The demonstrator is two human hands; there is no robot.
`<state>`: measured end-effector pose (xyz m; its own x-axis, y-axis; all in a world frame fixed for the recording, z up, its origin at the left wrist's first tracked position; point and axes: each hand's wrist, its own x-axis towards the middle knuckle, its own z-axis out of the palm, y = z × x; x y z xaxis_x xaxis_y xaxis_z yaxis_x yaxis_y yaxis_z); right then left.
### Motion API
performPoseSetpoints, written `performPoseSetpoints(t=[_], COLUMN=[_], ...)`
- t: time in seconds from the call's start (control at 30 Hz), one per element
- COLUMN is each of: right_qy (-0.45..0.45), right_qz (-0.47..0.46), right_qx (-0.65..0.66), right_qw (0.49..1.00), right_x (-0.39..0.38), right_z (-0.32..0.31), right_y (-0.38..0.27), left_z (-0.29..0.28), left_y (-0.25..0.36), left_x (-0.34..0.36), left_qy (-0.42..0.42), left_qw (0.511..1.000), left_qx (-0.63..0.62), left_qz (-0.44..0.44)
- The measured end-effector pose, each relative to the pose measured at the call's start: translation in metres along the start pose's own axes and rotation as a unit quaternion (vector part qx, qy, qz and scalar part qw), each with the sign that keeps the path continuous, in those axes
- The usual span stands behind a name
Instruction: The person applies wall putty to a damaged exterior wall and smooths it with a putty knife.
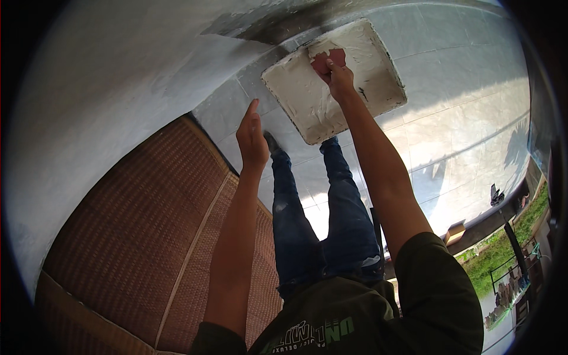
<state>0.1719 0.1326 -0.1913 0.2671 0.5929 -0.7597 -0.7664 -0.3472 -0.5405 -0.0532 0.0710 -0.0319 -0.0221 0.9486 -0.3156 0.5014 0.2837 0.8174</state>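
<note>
Two bare hands work here. Farthest left, a smooth pale-grey wall (118,106) rises beside a brown woven-mat panel (154,207); sleeves and elbows are best kept off both. Next, the left grip (253,136) is released, holding nothing, fingers pointing far, apart from the tray; it could usefully steady the near-left rim. Farther right, the rectangular off-white tray with a dark, chipped rim (387,80) sits beyond the feet; what supports it is hard to tell. Creamy off-white paste (355,44) coats it, thickest toward the far side. There the right grip (341,81) grasps a flat reddish-brown scraper (337,56), its far edge at the paste. Good practice would be a low blade angle, even pressure and an evenly loaded edge, wiping excess inside the rim so little drips onto the grey tiled floor (467,47) at right.
</note>
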Motion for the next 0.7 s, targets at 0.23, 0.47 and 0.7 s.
performPoseSetpoints(t=[0.23, 0.47, 0.7], right_qy=[-0.094, -0.166, -0.243], right_qz=[0.053, 0.073, 0.064], right_qx=[0.040, 0.061, -0.001], right_qw=[0.993, 0.981, 0.968], right_x=[-0.012, -0.062, -0.177], right_z=[-0.008, -0.011, -0.009], right_y=[0.000, -0.018, -0.066], left_z=[-0.005, -0.030, -0.070], left_y=[-0.002, 0.008, 0.043], left_x=[-0.008, -0.026, -0.049], left_qy=[0.001, 0.018, 0.077], left_qw=[1.000, 1.000, 0.992], left_qx=[-0.001, 0.002, -0.004], left_qz=[-0.008, 0.022, 0.101])
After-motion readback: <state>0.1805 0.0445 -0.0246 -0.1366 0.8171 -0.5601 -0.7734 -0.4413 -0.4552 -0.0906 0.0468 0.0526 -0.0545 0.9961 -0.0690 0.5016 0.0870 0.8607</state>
